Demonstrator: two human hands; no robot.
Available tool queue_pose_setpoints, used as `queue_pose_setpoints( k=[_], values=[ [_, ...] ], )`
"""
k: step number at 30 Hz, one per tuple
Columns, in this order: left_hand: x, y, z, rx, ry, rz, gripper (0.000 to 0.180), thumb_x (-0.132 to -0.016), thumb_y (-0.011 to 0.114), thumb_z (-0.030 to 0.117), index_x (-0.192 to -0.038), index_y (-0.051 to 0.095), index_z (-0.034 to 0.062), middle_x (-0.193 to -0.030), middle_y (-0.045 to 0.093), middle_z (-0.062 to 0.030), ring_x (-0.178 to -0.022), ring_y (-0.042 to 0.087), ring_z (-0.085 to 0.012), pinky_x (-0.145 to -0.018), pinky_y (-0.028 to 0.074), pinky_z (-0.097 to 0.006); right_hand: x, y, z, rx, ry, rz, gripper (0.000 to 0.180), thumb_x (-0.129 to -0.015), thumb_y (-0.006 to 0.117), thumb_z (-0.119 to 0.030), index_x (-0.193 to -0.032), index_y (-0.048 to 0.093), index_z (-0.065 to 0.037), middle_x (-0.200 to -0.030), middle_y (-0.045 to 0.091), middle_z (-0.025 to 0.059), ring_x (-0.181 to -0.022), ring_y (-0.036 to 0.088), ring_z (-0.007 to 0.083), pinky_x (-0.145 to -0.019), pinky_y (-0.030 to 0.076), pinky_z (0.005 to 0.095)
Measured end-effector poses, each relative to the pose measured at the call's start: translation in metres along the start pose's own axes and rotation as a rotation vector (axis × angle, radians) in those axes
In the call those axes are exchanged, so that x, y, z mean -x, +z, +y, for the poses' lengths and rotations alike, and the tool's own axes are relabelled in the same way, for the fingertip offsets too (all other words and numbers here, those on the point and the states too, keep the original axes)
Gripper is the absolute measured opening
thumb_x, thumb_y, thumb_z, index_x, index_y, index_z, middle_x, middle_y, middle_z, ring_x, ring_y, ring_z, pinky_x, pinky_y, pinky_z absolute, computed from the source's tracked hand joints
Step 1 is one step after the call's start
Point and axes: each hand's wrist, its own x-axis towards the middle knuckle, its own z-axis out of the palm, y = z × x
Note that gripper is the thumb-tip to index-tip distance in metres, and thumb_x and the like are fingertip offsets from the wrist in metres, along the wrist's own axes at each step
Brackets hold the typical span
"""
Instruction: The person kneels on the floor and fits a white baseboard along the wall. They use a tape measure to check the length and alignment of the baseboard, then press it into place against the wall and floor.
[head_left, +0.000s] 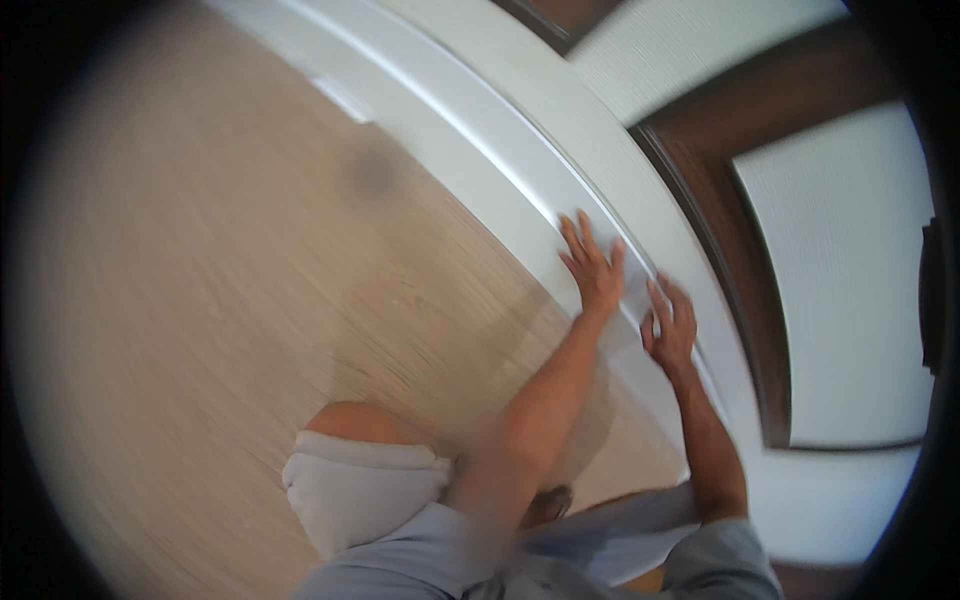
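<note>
A long white strip (500,205), similar to a skirting board, runs along the floor at the foot of the white wall and curves with the lens. It has a glossy ridge. My left hand (596,272) presses on it with the fingers spread and nothing in them. Just to the right, my right hand (672,325) touches the strip's upper edge near the wall. Its fingers are slightly bent and apart, and it grips nothing visible.
The wood-look floor (220,240) spreads to the left, with my bent knee (360,425) on it. On the right stand a white wall (600,165) and dark brown frames (705,165) around pale textured panels (830,270). A small white piece (345,100) lies by the strip's far end.
</note>
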Motion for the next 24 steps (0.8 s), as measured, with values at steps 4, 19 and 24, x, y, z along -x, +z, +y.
queue_pose_setpoints(
  k=[4,19,24],
  values=[
    [0.000,-0.010,0.006,0.115,-0.012,0.004,0.102,-0.102,0.058,0.060,-0.167,0.010,-0.0020,-0.174,0.009,-0.0294,-0.163,0.006,-0.0427,-0.129,0.007,-0.060,-0.006,-0.018,-0.025,-0.044,0.272,-0.069,0.080,-0.081,0.072,-0.003,-0.157,0.047,-0.011,-0.149,0.054,0.0187,-0.135,0.054,0.0393,-0.113,0.045,0.0489],
    [0.000,-0.015,0.038,-0.057,-0.071,-0.066,0.105,-0.100,0.073,0.035,-0.165,0.002,-0.0052,-0.166,0.007,-0.0300,-0.156,0.018,-0.0452,-0.128,0.029,-0.052,0.006,0.008,-0.058,-0.112,0.603,-0.053,0.075,-0.088,0.067,-0.020,-0.157,0.044,0.001,-0.154,0.046,0.0206,-0.143,0.042,0.0408,-0.126,0.027,0.0538],
    [-0.001,-0.017,0.044,-0.111,-0.069,-0.041,0.108,-0.095,0.079,0.029,-0.164,0.003,-0.0070,-0.163,0.016,-0.0324,-0.151,0.031,-0.0461,-0.126,0.034,-0.051,0.001,0.014,-0.061,-0.081,0.690,-0.121,0.076,-0.089,0.065,-0.021,-0.159,0.042,-0.001,-0.155,0.046,0.0213,-0.145,0.040,0.0409,-0.126,0.025,0.0549]
  ],
)
